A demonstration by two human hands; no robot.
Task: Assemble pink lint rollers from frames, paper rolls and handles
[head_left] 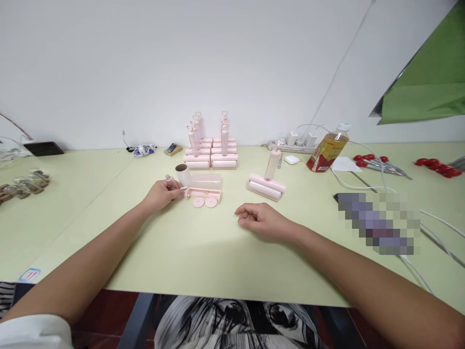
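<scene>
Wall (163, 58), smooth and off-white, stands behind a pale yellow-green tabletop (203, 261) with an even, matte surface. Against the wall, a double row of pink rollers (224, 161) sits with slim, translucent handles upright, each topped by a small loop. To the right leans a clear plastic bottle (328, 150), white-capped, with a red and yellow label and reddish-amber liquid inside.

The right hand (263, 222) lies over the table's middle, fingers loosely curled, seemingly around nothing. The left hand (162, 195) is closed in a narrow grip about a clear, pinkish tubular handle (169, 180), its fingertips by the left end of a pink housing (204, 194); whether they touch it I cannot tell.

Between the hands, but farther back and nearer the right one, a single roller (267, 187) rests with its handle up. The housing is a long, shallow plastic trough, open toward the camera; its hollow shows only a small loop shape. Just behind it lies a glossy, see-through cover (207, 181), and beside that stands a white roll (184, 177) whose round, brown-lined mouth faces up. Smallest are two flat, round pink discs (211, 202), side by side before the housing.
</scene>
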